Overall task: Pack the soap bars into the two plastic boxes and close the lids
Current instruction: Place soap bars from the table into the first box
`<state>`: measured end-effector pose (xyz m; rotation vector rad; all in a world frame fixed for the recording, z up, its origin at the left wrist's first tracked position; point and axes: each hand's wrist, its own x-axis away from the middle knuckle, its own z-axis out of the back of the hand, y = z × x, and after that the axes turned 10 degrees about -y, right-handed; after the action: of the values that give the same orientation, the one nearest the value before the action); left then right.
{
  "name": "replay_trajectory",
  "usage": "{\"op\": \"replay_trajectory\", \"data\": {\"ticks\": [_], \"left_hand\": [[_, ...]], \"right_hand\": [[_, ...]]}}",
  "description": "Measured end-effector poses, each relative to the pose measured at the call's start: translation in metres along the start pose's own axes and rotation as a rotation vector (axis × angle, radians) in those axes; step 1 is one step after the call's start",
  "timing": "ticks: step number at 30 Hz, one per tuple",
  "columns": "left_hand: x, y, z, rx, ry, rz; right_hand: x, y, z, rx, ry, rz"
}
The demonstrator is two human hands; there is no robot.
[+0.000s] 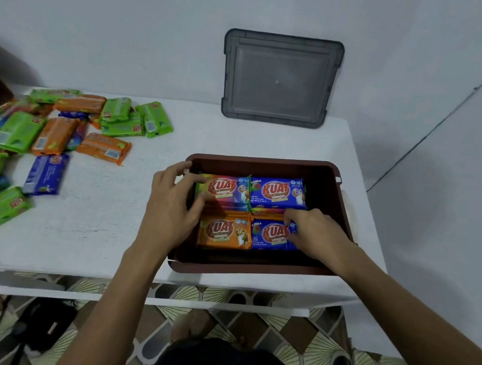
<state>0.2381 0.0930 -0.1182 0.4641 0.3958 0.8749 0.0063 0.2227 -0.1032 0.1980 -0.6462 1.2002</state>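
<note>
Early-to-mid stage, by my read. Box [265, 161] sits open at the table [87, 216] front; top layer shows 4 bars, w/ edges of more peeking beneath. L hand [171, 207] grips the pink bar [227, 191] at 10 o'clock in the box, fingers curled over its end. R hand [317, 235] pinches the blue bar [270, 235] at 5 o'clock. Pile [19, 132] of loose bars lies well apart, 9 o'clock of the box. Lid [279, 79] leans on the wall at 12 o'clock, not on. 2nd box not in view, so most packing + both lids prob. remain.
</note>
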Motion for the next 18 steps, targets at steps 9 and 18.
{"op": "replay_trajectory", "data": {"ticks": [9, 18], "left_hand": [[0.008, -0.056, 0.022, 0.202, -0.019, -0.021], [0.005, -0.214, 0.085, -0.112, 0.144, 0.421]], "right_hand": [[-0.017, -0.098, 0.054, -0.059, 0.419, 0.326], [-0.161, -0.266, 0.055, -0.077, 0.346, 0.622]]}}
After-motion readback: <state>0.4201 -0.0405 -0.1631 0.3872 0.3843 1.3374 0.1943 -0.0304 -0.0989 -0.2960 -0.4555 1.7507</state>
